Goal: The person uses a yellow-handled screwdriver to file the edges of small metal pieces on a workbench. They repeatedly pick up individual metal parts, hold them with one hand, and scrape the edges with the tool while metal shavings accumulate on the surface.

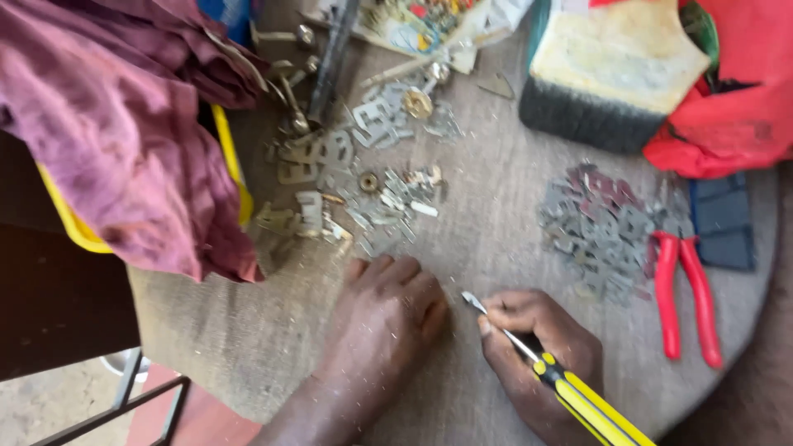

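Note:
My right hand (537, 347) grips a screwdriver (570, 392) with a yellow and black handle; its metal tip points up and left, just above the burlap-covered table (496, 215). Just left of that tip, my left hand (384, 318) rests palm down on the burlap with fingers together, and I cannot see anything under it. A scatter of small metal plates and lock parts (363, 182) lies just beyond my left hand.
A second pile of small flat metal pieces (599, 227) lies at right beside red-handled pliers (686, 301) and a dark blue block (723, 223). A maroon cloth (124, 124) drapes over a yellow tray at left. A brush block (607, 74) and red bag (735, 99) sit at the back right.

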